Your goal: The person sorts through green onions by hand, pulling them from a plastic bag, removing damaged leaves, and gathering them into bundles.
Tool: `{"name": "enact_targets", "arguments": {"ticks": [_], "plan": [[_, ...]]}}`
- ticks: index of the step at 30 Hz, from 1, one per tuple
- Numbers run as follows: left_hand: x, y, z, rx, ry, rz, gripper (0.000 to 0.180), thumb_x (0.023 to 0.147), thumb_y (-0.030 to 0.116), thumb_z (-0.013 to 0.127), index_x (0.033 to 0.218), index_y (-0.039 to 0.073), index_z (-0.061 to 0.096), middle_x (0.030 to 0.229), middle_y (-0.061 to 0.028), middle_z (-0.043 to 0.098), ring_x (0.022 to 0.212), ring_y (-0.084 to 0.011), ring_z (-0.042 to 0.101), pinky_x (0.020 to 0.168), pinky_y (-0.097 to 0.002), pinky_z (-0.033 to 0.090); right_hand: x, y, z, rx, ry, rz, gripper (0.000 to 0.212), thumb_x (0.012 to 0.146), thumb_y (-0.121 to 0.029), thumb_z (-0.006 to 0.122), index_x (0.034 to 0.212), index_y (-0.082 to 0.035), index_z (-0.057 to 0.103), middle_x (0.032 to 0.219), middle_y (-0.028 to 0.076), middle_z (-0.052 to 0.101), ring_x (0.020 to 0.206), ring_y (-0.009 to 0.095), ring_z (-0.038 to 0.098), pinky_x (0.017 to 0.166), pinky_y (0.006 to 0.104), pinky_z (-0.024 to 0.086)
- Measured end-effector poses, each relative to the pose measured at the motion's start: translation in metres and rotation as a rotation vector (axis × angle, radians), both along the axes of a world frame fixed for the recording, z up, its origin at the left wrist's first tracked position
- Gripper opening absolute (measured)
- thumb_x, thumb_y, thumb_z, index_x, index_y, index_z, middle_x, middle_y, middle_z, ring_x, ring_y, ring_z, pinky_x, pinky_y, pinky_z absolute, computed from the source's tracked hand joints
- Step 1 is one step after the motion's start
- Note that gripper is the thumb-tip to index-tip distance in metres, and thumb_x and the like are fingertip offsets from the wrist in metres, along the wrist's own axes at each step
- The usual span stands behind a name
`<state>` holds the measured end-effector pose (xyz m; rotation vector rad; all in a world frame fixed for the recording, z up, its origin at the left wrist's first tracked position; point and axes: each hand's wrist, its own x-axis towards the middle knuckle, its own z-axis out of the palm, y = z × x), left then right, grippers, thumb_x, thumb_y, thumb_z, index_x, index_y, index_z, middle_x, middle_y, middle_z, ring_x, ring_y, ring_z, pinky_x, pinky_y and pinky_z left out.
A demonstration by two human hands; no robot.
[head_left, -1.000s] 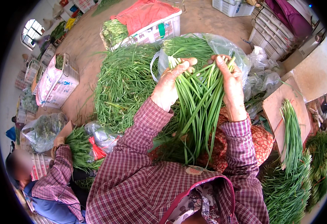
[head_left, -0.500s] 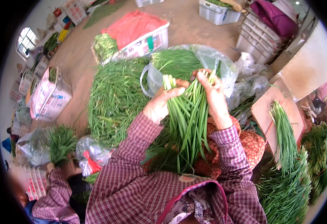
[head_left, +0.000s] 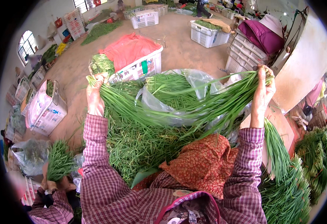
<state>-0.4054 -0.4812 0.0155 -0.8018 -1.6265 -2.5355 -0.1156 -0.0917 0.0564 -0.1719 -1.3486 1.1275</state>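
My left hand is closed around the pale stem ends of a bunch of garlic chives, out to the left at chest height. Far to the right, my raised right hand grips the stem ends of another bunch of chives. The long green leaves of both bunches sag inward and overlap between my hands; exactly where they part cannot be told. Below them lies a broad heap of loose chives. Behind the held leaves, a clear plastic bag surrounds more chives.
A red patterned cloth covers my lap. To my right, a chive bundle lies on a board, beside a large pile. Ahead stands a white crate under red cloth. At lower left, another person holds chives.
My hands have moved wide apart, left hand leftward and right hand rightward and up. The chives that hung down together between them are now split and stretched across. The view has tilted up.
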Motion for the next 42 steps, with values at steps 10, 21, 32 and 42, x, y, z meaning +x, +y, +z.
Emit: {"name": "enact_targets", "arguments": {"ticks": [10,21,32,42], "plan": [[0.081,0.101,0.025,0.098,-0.147,-0.593,0.028,0.085,0.014,0.071,0.107,-0.001,0.063,0.088,-0.0061,0.064,0.071,-0.0144,0.06,0.065,-0.0277,0.053,-0.072,-0.108,-0.009,0.246,-0.362,0.362,0.017,0.091,-0.018,0.068,0.097,-0.003,0.063,0.074,0.001,0.063,0.068,0.008,0.054,0.062,0.0247,0.045],[0.106,0.127,0.002,0.17,-0.111,-0.605,0.032,0.089,0.019,0.067,0.115,0.002,0.061,0.108,-0.0066,0.066,0.105,-0.0165,0.06,0.093,-0.0323,0.05,-0.087,-0.147,-0.024,0.222,-0.492,0.434,0.022,0.086,-0.019,0.072,0.096,-0.001,0.065,0.074,0.007,0.066,0.065,0.013,0.061,0.061,0.0285,0.048],[0.102,0.117,0.003,-0.068,0.047,-0.599,0.041,0.089,0.027,0.066,0.118,-0.002,0.061,0.115,-0.0095,0.065,0.108,-0.019,0.06,0.099,-0.0351,0.045,-0.093,-0.134,-0.039,0.077,-0.552,0.702,0.015,0.089,-0.012,0.067,0.099,-0.001,0.07,0.081,0.0,0.069,0.074,0.003,0.057,0.068,0.0241,0.048],[0.081,0.09,0.012,-0.315,0.139,-0.526,0.018,0.093,0.02,0.062,0.107,0.008,0.066,0.117,-0.007,0.066,0.091,-0.0147,0.067,0.073,-0.0295,0.056,-0.066,-0.112,-0.021,-0.076,-0.595,0.851,0.019,0.09,-0.021,0.067,0.098,-0.003,0.067,0.076,-0.002,0.064,0.064,0.005,0.056,0.059,0.0218,0.045]]}}
